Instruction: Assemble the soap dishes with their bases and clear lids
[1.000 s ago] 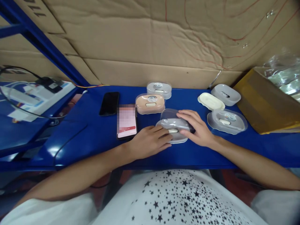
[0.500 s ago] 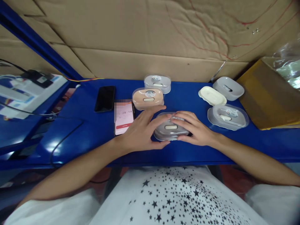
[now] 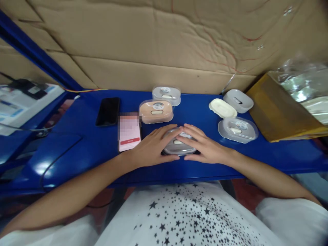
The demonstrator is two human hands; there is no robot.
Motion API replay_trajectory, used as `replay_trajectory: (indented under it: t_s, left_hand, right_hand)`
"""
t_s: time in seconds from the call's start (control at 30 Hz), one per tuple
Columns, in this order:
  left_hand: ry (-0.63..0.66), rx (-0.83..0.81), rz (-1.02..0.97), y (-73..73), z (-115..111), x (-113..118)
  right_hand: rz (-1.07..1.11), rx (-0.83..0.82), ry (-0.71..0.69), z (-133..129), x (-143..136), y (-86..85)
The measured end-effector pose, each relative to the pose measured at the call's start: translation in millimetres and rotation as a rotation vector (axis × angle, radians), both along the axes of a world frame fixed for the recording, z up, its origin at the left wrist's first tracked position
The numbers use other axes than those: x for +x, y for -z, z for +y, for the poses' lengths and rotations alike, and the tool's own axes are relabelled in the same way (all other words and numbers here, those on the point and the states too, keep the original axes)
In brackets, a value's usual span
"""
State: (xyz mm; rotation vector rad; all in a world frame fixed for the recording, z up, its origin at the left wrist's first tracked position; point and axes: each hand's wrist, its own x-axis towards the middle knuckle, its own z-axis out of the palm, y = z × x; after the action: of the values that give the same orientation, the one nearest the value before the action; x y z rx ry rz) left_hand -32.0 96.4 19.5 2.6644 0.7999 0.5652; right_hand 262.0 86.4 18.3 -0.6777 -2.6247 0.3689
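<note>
Closest to me, at the bottom of the head view, is a white shirt printed with black stars, and my two bare forearms run up from it toward a blue table (image 3: 84, 143). Both hands meet on one thing near the table's front edge: a grey soap box with a clear lid (image 3: 179, 147), lying flat with its long axis running left to right. My left hand (image 3: 151, 150) cups the box's left end, fingers together and laid flat over the lid, thumb low along the front side. My right hand (image 3: 205, 148) covers the right end the same way, fingers slightly spread across the top, their tips almost meeting the left hand's over the middle. So the box sits directly under and between the fingers, with neither hand clearly nearer. Just left of the left hand lies a phone with a lit screen (image 3: 129, 133), and beyond it a dark phone (image 3: 108, 111). Behind the hands sit a peach soap box (image 3: 156, 111) and, farther back, a pale grey soap box (image 3: 166, 95). To the right lie a clear-lidded grey box (image 3: 237, 129), a cream tray (image 3: 222, 108) and an open grey tray (image 3: 238, 101). A brown carton (image 3: 276, 112) stands at far right, and cardboard (image 3: 164, 44) closes the back.
</note>
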Motion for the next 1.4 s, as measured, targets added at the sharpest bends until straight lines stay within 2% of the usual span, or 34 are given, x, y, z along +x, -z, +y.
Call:
replay_trajectory:
  t_s: [0.1, 0.17, 0.2, 0.3, 0.37, 0.4, 0.47, 0.57, 0.67, 0.73, 0.87, 0.97, 1.03, 1.1, 1.2, 1.27, 1.4]
  left_hand:
    - [-0.034, 0.011, -0.001, -1.2, -1.7, 0.8]
    - [-0.077, 0.031, 0.004, 0.1, -2.0, 1.2]
    - [-0.091, 0.048, 0.007, 1.3, -2.1, 1.2]
    - [-0.115, 0.099, -0.001, 4.8, -2.6, 1.4]
    - [-0.139, 0.139, -0.017, 4.9, -3.2, 1.9]
    - [-0.152, 0.168, -0.022, 4.0, -3.3, 2.4]
    - [-0.185, 0.237, -0.009, 0.8, -3.5, 4.1]
    - [-0.246, 0.328, 0.028, -3.5, -3.2, 7.5]
    - [-0.308, 0.389, 0.017, -3.8, -2.5, 9.7]
    - [-0.310, 0.422, 0.002, -2.7, -2.1, 9.5]
    - [-0.237, 0.462, 0.007, -1.6, -1.7, 7.2]
    - [-0.207, 0.475, 0.027, -2.4, -1.3, 6.9]
    - [-0.216, 0.486, 0.029, -2.9, -0.5, 7.6]
    - [-0.223, 0.492, 0.025, -2.8, 0.8, 8.3]
    - [-0.216, 0.490, 0.028, -1.6, 2.9, 7.9]
    - [-0.211, 0.489, 0.023, -0.8, 3.9, 6.9]
    - [-0.206, 0.491, 0.002, -0.9, 4.0, 5.7]
  right_hand:
    - [-0.044, -0.048, -0.003, 8.1, 6.1, -19.8]
    - [-0.046, -0.024, 0.124, 21.1, 19.3, -35.8]
    - [-0.050, 0.015, 0.249, 29.2, 29.1, -42.6]
    - [-0.154, 0.107, 0.757, 54.4, 65.9, -52.5]
    - [-0.277, -0.001, 0.982, 68.0, 88.6, -51.0]
    - [-0.323, -0.090, 1.018, 72.5, 97.2, -49.3]
    - [-0.361, -0.234, 0.978, 75.5, 106.8, -47.4]
    - [-0.305, -0.298, 0.817, 66.9, 104.8, -53.1]
    - [-0.150, -0.279, 0.630, 54.9, 95.1, -64.1]
    - [-0.078, -0.215, 0.593, 51.9, 89.5, -67.6]
    - [-0.187, -0.148, 0.714, 55.8, 78.2, -60.2]
    - [-0.370, -0.179, 0.685, 54.8, 70.5, -53.9]
    - [-0.437, -0.184, 0.667, 52.8, 71.6, -55.7]
    - [-0.429, -0.154, 0.734, 55.4, 81.1, -62.4]
    - [-0.380, -0.064, 0.962, 75.8, 107.4, -74.9]
    - [-0.426, -0.043, 1.102, 97.2, 125.4, -80.1]
    - [-0.545, -0.105, 1.181, 127.6, 139.3, -79.9]
